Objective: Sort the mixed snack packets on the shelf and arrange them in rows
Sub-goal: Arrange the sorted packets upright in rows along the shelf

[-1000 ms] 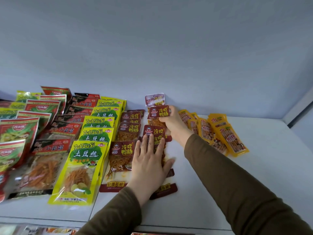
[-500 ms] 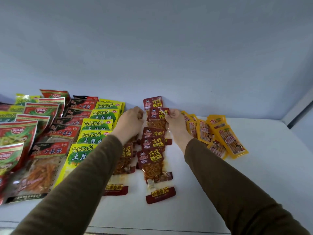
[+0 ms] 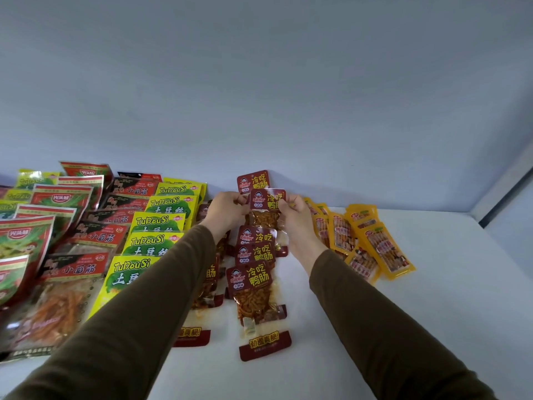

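Fingers [image 3: 241, 200] of the left hand [image 3: 227, 210] curl in and pinch the upper left corner of a dark red snack packet [image 3: 266, 207], while the right hand [image 3: 297, 219] pinches its upper right edge between thumb and curled fingers. Both hands hold this packet by its top, at the far end of a row of dark red packets [image 3: 256, 272] that overlap one another and run toward the near edge of the white shelf [image 3: 432, 313]. One more dark red packet [image 3: 253, 181] stands behind it, against the pale back wall [image 3: 259, 82].

Each dark red label carries yellow characters reading 冷吃鸭肠 beside a small cartoon face; the nearest packet has a red tab at the bottom with yellow writing, partly legible as 劲道爽脆. A second row of the same packets [image 3: 207, 284] lies just to the left, mostly hidden by the left sleeve [image 3: 129, 327].

Further left, yellow-green packets [image 3: 157, 223] read "TuDouSi" and 土豆丝. Beside them, red and black packets [image 3: 95, 238] read 小面筋. At the far left, red and green packets [image 3: 26, 235] carry a white logo too small to read. To the right of the hands lies a loose cluster of orange-yellow packets [image 3: 372, 241]; their print cannot be read.
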### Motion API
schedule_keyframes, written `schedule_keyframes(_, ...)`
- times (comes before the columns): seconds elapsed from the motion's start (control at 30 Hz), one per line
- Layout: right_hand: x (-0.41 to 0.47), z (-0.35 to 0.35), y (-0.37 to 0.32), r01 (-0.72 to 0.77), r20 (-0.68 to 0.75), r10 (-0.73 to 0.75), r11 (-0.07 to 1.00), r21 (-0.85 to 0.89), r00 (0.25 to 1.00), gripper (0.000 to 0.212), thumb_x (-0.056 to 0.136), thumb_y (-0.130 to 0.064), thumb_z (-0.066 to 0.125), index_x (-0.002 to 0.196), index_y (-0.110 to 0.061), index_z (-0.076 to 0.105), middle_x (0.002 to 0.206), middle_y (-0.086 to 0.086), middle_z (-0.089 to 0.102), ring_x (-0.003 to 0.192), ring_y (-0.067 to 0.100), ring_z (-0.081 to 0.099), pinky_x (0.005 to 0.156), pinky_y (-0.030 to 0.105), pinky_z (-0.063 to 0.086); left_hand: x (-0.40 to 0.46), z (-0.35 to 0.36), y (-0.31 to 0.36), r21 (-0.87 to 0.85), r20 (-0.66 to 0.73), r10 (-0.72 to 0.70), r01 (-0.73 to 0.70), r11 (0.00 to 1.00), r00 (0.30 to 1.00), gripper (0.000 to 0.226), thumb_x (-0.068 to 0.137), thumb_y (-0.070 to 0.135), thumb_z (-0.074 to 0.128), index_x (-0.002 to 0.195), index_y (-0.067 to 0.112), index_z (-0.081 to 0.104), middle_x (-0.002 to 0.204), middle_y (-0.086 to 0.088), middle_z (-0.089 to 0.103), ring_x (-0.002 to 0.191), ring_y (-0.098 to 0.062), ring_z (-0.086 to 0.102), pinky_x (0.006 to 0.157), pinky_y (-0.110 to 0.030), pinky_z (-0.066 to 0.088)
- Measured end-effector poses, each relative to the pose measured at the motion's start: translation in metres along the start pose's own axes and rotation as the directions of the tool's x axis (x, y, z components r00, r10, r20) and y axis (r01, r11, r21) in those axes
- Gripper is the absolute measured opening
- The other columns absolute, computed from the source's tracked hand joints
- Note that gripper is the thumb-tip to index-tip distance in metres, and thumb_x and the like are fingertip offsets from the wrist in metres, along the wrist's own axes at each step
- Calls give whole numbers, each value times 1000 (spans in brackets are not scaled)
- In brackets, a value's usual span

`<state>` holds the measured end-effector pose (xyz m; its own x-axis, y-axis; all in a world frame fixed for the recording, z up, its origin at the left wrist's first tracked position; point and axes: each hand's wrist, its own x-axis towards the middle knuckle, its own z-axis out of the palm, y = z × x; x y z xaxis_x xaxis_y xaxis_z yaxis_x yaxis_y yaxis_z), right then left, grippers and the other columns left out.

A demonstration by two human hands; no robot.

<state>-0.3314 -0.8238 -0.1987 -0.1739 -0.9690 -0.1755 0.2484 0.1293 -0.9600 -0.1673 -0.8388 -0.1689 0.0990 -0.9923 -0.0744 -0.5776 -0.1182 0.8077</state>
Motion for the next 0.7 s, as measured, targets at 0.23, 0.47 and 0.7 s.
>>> schedule_keyframes(0.23,-7,-5,-5,-52,14,51,990,130,999,7,104,-13,54,101,-13,60,104,12,73,83,18,72,59,30,56,8,9,1,-346,-37,-130,110,932,991,9,96,12,71,89,12,66,93,-7,72,86,-22,69,71,-30,60)
schedule_keyframes(0.47,-13,-5,12,-6,-35,7,1000,29,999,17,100,-20,63,84,-14,60,79,2,72,67,13,70,58,31,55,9,14,3,-662,78,-252,239,710,964,10,102,12,62,93,13,58,99,-15,72,85,-29,74,63,-38,60)
schedule_keyframes(0.7,-17,9,13,-114,-47,121,985,133,992,12,99,-18,63,96,-12,53,93,12,73,76,26,74,60,36,60,7,24,13,-749,171,-260,297,592,950,6,104,12,57,98,11,57,87,-8,71,58,-15,72,49,-29,56)
